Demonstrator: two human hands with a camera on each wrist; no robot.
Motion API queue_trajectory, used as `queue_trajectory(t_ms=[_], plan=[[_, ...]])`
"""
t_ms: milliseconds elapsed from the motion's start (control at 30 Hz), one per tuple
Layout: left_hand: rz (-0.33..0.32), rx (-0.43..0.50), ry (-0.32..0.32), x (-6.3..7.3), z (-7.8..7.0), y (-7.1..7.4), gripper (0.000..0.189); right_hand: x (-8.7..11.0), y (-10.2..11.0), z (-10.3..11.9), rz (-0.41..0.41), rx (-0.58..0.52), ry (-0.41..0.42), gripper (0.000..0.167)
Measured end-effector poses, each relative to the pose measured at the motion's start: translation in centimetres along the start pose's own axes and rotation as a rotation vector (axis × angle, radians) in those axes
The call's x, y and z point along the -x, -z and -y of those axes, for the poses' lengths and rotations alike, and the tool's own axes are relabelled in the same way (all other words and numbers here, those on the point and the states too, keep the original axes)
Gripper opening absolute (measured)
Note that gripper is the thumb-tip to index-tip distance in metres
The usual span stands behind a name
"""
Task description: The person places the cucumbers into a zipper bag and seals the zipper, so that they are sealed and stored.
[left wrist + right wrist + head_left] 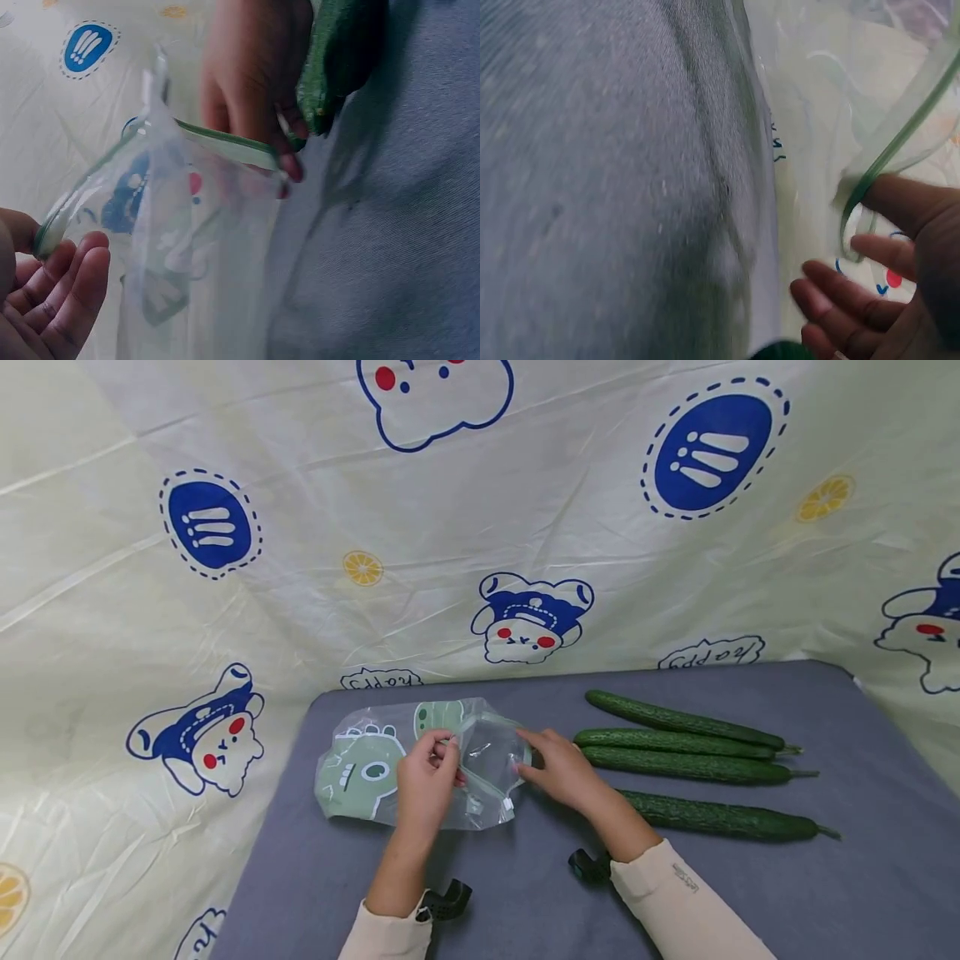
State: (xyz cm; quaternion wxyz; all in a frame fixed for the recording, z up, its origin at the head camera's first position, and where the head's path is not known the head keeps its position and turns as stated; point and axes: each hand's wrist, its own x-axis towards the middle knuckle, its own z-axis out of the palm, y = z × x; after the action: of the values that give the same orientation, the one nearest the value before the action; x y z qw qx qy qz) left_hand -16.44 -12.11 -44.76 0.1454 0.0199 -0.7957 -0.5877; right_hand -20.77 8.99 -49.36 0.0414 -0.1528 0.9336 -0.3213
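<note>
A clear zip bag (487, 752) printed with a green cartoon dinosaur lies on the cloth, its mouth spread apart on the right side. My left hand (431, 768) pinches one side of the mouth; in the left wrist view its thumb and forefinger hold the green zip strip (225, 135). On the opposite side, my right hand (558, 768) holds the rim between thumb and forefinger, the other fingers spread away, as the right wrist view shows. A white slider (508, 806) sits at the near corner of the mouth. Nothing shows inside the opened end.
Several long green cucumbers (690, 766) lie to the right, close beyond my right hand; the nearest cucumber (727, 818) is partly behind the right forearm. Grey cloth (525, 910) covers the table. A printed white curtain (435, 527) hangs behind its far edge.
</note>
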Motion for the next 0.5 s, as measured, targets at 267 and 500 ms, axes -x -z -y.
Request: queue_trajectory(t_ms=[267, 500], plan=[[-0.008, 0.056, 0.055, -0.2, 1.1, -0.7, 0.015, 2.2, 2.2, -1.7, -0.050, -0.121, 0.038, 0.069], [-0.006, 0.115, 0.109, -0.5, 1.6, -0.7, 0.020, 5.2, 5.3, -4.2, -0.072, -0.114, 0.024, 0.070]])
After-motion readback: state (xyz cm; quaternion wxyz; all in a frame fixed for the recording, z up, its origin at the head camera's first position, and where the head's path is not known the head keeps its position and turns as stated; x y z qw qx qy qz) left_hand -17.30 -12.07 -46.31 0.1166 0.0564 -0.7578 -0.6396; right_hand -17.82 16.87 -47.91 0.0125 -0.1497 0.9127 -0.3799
